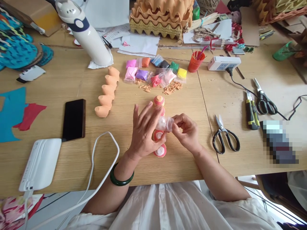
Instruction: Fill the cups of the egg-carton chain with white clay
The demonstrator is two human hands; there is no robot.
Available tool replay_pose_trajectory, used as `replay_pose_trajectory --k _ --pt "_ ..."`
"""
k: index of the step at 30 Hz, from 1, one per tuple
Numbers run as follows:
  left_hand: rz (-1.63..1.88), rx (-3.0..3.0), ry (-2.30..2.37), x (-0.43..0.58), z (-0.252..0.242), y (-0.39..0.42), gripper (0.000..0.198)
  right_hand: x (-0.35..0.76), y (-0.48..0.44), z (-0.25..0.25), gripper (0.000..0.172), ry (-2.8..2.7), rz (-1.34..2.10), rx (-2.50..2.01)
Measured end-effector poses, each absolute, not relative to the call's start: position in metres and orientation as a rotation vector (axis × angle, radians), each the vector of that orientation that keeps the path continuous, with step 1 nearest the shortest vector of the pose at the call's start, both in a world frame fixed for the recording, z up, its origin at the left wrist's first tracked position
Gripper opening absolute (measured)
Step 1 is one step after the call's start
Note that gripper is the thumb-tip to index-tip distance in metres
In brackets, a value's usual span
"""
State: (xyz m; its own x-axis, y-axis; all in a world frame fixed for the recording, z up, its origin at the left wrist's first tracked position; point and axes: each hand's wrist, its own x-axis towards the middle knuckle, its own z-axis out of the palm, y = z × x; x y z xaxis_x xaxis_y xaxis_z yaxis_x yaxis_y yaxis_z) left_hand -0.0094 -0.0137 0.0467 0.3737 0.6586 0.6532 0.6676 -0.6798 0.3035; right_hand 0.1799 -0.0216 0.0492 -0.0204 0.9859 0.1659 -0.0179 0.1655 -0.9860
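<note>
A small clear plastic bag (162, 124) with something white inside lies across a row of egg-carton cups. My right hand (185, 131) pinches the bag's right end between thumb and fingers. From the left, my left hand (144, 132) reaches over the row with its fingers stretched out and apart. Its fingertips are beside the bag; whether they press on it I cannot tell. The cups have pink-red rims: the far cup (159, 100) has an orange middle, and the nearest cup (160, 150) has a white filling. My left hand partly hides the middle cups.
Colored clay packets (143, 75) lie beyond the row, with orange carton scraps (173, 87) beside them. A bare carton strip (107, 91) and a phone (74, 119) are on the left. Black-handled scissors (225, 135), a cutter (251, 111) and a power strip (224, 63) are on the right.
</note>
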Motion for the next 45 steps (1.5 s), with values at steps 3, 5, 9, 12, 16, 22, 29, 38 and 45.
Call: replay_pose_trajectory --k 3,5,9,12,16,22,29,38,45 --pt "-1.162 -2.686 -1.211 -0.014 0.048 -0.012 0.079 0.183 -0.016 0.05 0.053 -1.244 1.186 -1.061" --pt "-1.179 -2.722 -1.202 -0.016 0.048 -0.013 0.074 0.185 -0.013 0.049 0.057 -1.215 1.246 -1.079" --pt "-1.241 -2.692 -1.274 -0.015 0.047 -0.017 0.068 0.189 -0.011 0.049 0.048 -1.195 1.324 -1.052" --pt "-1.283 -2.7 -1.303 -0.014 0.049 -0.018 0.065 0.195 -0.011 0.05 0.032 -1.299 1.242 -0.964" --pt "-1.331 -2.721 -1.349 -0.013 0.052 -0.019 0.068 0.201 -0.01 0.053 0.022 -1.504 1.103 -0.975" --pt "-1.354 -2.772 -1.353 -0.014 0.05 -0.019 0.075 0.204 -0.009 0.051 0.017 -1.558 1.225 -0.864" --pt "-1.398 -2.799 -1.402 -0.016 0.049 -0.019 0.076 0.204 -0.007 0.043 0.025 -1.697 1.028 -0.899" --pt "-1.493 -2.895 -1.375 -0.018 0.052 -0.018 0.071 0.209 -0.003 0.042 0.028 -1.892 0.846 -0.774" --pt "-1.446 -2.968 -1.376 -0.021 0.053 -0.017 0.076 0.207 -0.001 0.04 0.025 -1.93 0.759 -0.762"
